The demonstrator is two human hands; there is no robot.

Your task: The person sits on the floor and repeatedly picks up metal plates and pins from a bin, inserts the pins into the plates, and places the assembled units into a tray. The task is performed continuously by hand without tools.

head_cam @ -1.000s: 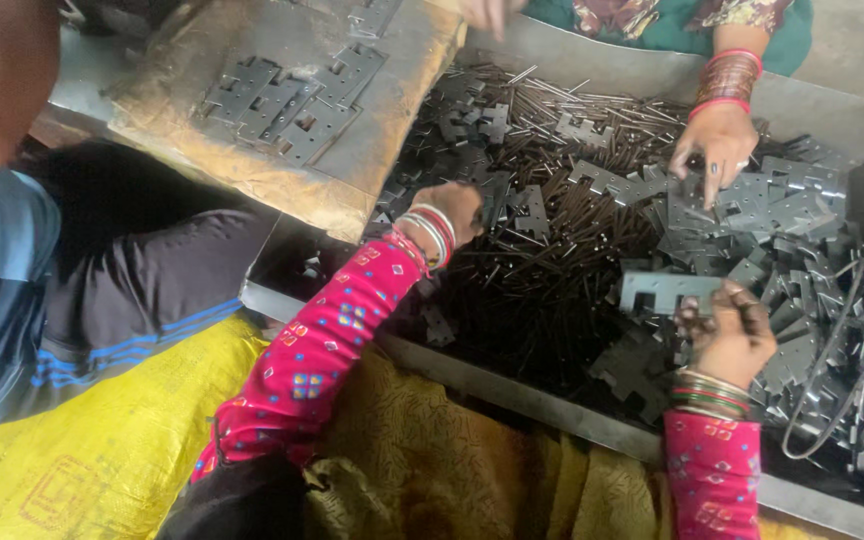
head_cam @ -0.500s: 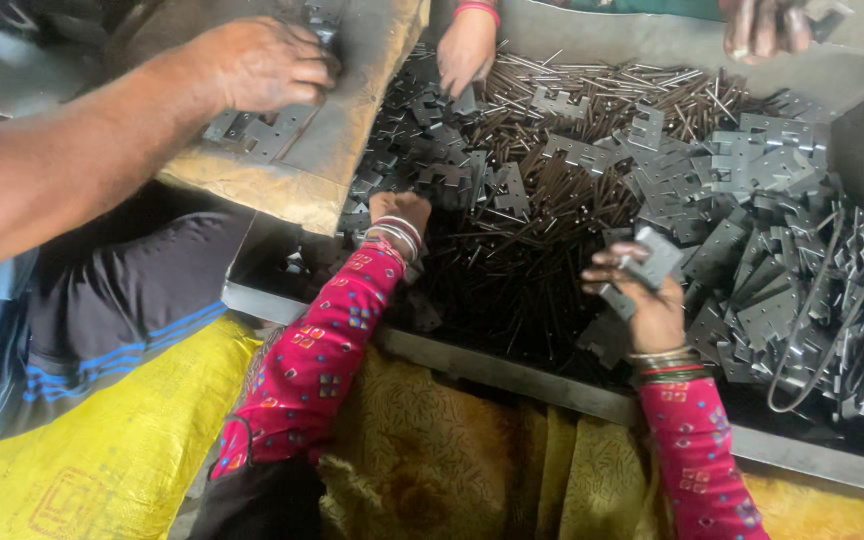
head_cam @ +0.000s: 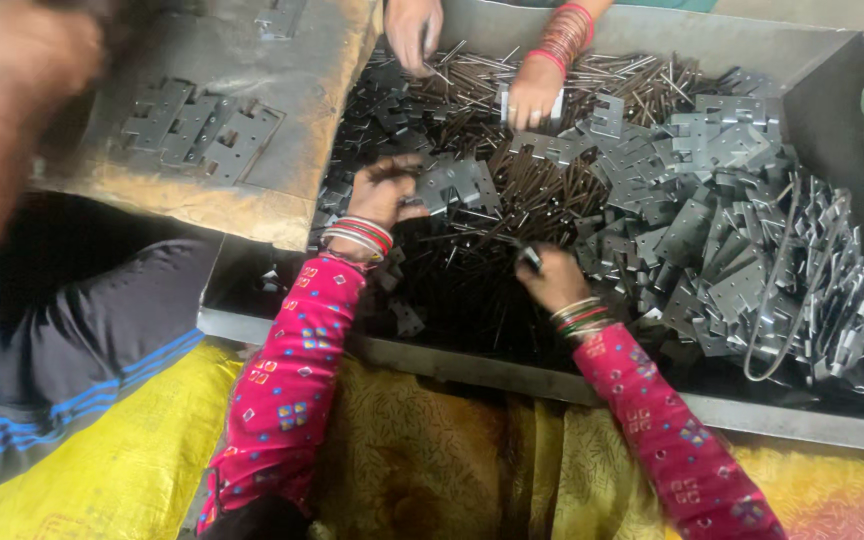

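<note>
From the head view, the left hand [head_cam: 384,195] gripped a grey metal hinge plate [head_cam: 457,185] above the dark pins [head_cam: 472,260] in the metal tray [head_cam: 832,70]. The right hand [head_cam: 552,280] pinched a pin [head_cam: 529,258], fingers narrow. A co-worker's hands [head_cam: 532,95] reached into the far side, near the heap of plates [head_cam: 732,230]. Finished hinges [head_cam: 202,125] lay on a board [head_cam: 202,195] to the left.

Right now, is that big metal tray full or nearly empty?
Full. The metal tray is heaped with grey hinge plates and dark pins; the left hand holds one plate above the pile.
</note>
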